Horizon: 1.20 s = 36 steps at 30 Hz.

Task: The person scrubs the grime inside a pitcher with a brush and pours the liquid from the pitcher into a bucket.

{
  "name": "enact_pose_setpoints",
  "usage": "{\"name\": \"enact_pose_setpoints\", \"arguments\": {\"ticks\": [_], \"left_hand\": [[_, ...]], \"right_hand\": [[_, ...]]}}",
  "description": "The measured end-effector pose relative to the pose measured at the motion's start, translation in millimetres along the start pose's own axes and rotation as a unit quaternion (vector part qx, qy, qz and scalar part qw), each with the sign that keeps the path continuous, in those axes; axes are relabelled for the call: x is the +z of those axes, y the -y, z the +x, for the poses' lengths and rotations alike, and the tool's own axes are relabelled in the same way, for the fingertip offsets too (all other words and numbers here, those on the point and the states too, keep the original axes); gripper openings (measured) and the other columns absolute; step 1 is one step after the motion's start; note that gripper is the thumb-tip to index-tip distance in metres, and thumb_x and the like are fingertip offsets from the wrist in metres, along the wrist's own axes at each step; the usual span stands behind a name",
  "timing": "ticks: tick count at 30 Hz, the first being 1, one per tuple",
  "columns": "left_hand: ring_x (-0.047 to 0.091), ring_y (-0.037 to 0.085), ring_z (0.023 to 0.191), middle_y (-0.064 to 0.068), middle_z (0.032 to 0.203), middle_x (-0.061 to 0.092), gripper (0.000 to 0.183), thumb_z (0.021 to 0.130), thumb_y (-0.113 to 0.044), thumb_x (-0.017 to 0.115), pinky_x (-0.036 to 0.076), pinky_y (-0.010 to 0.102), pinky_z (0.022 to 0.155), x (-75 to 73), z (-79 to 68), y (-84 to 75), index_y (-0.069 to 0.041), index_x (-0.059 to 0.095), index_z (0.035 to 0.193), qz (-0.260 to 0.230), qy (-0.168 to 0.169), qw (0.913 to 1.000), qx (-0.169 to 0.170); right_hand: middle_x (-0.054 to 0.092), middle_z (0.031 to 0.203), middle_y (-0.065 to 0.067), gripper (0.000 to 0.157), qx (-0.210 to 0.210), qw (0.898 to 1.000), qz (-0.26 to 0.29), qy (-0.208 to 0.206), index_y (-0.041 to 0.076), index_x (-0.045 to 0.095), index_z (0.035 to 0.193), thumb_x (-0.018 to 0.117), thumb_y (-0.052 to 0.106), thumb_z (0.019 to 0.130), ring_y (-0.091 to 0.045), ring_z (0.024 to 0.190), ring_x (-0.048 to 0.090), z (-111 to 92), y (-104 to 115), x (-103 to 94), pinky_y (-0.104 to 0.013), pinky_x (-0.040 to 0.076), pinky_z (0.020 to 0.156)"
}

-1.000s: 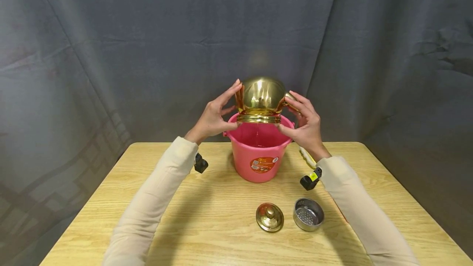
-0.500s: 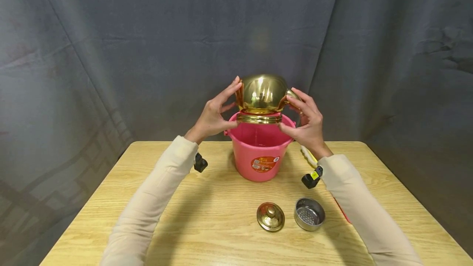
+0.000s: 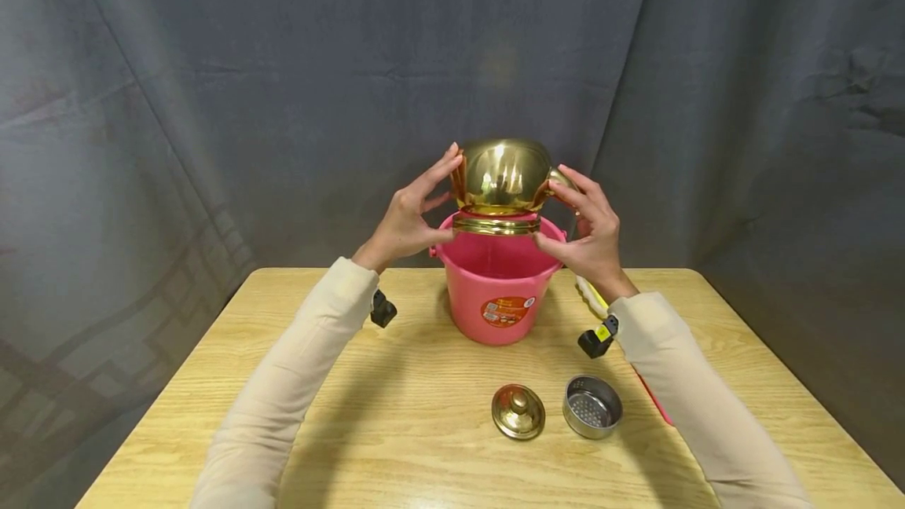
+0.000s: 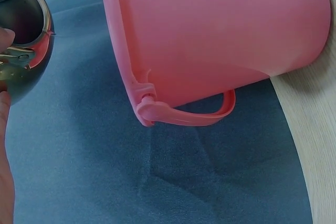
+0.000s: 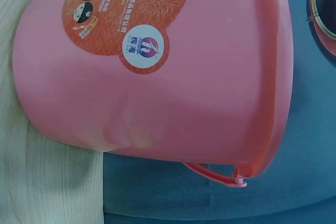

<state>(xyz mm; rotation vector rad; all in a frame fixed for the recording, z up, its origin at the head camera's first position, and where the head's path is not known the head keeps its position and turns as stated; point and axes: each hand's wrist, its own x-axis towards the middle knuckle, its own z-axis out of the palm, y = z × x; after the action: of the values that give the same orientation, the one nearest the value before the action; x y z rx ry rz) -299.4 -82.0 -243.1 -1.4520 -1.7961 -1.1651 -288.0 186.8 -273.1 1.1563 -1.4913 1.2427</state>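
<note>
A shiny gold teapot (image 3: pixel 503 175) is held upside down, its mouth facing down over the pink bucket (image 3: pixel 481 309). My left hand (image 3: pixel 413 218) grips the pot's left side, thumb at the rim and fingers up along the body. On the other side my right hand (image 3: pixel 587 226) holds it, thumb by the rim and fingers over a short gold projecting part (image 3: pixel 563 177). In the left wrist view, the teapot's mouth (image 4: pixel 23 17) shows a dark hollow inside with small holes in the wall. A pink handle (image 4: pixel 189 116) hangs from the bucket's rim.
In front of the bucket, a gold lid (image 3: pixel 518 412) with a knob lies on the wooden table (image 3: pixel 396 438). Beside it stands a round metal strainer (image 3: pixel 592 407). A white and yellow handle (image 3: pixel 591 295) and a red strip (image 3: pixel 656 397) show partly behind the right sleeve.
The upturned teapot has risen very slightly in the head view, with both hands keeping their hold. The bucket, lid and strainer stay in place on the table.
</note>
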Motion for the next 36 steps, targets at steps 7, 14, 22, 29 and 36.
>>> {"name": "enact_pose_setpoints", "arguments": {"ticks": [7, 14, 22, 29, 36], "left_hand": [[0.034, 0.025, 0.137, 0.034, 0.148, 0.026, 0.085, 0.062, 0.027, 0.073, 0.049, 0.050, 0.089, -0.1, 0.0, 1.0, 0.017, 0.036, 0.138, 0.001, 0.005, 1.0000, 0.001], [0.035, 0.026, 0.137, 0.035, 0.148, 0.026, 0.085, 0.062, 0.027, 0.073, 0.049, 0.052, 0.089, 0.1, -0.2, 2.2, 0.017, 0.036, 0.137, -0.001, 0.005, 1.0000, 0.001], [0.035, 0.028, 0.137, 0.035, 0.148, 0.025, 0.085, 0.062, 0.027, 0.073, 0.049, 0.051, 0.089, 0.4, 0.9, 4.2, 0.017, 0.036, 0.138, -0.006, 0.006, 1.0000, -0.002], [0.033, 0.019, 0.138, 0.027, 0.152, 0.027, 0.084, 0.067, 0.019, 0.075, 0.041, 0.058, 0.096, -3.4, 5.8, 1.0, 0.012, 0.036, 0.141, -0.007, 0.022, 0.9982, -0.055], [0.031, 0.030, 0.138, 0.026, 0.153, 0.025, 0.083, 0.070, 0.015, 0.076, 0.040, 0.058, 0.097, -4.9, 7.4, -2.5, 0.009, 0.036, 0.143, -0.042, 0.024, 0.9942, -0.096]], "right_hand": [[0.043, 0.127, -0.043, 0.056, -0.002, 1.000, -0.002, -0.002, -0.019, 0.058, 0.116, 0.071, -0.019, 0.061, -0.030, 0.118, 0.052, -0.3, -1.3, -0.1, -0.034, 0.045, 0.098], [0.045, 0.128, -0.039, 0.060, 0.002, 1.000, -0.009, 0.000, -0.019, 0.057, 0.116, 0.068, -0.026, 0.058, -0.031, 0.119, 0.051, -0.4, -0.6, 0.1, -0.035, 0.043, 0.100], [0.043, 0.126, -0.043, 0.062, 0.006, 1.000, -0.010, 0.004, -0.021, 0.056, 0.115, 0.068, -0.029, 0.055, -0.029, 0.118, 0.052, 0.2, -2.8, -0.7, -0.035, 0.043, 0.100], [0.046, 0.129, -0.035, 0.069, 0.046, 0.999, 0.018, 0.000, -0.019, 0.056, 0.118, 0.070, -0.034, 0.052, -0.030, 0.116, 0.054, -3.9, -20.7, -6.8, -0.038, 0.044, 0.099], [0.053, 0.127, -0.025, 0.066, 0.083, 0.996, 0.044, -0.012, -0.015, 0.058, 0.121, 0.076, -0.027, 0.058, -0.029, 0.111, 0.057, -4.7, -26.0, -8.2, -0.038, 0.046, 0.097]]}}
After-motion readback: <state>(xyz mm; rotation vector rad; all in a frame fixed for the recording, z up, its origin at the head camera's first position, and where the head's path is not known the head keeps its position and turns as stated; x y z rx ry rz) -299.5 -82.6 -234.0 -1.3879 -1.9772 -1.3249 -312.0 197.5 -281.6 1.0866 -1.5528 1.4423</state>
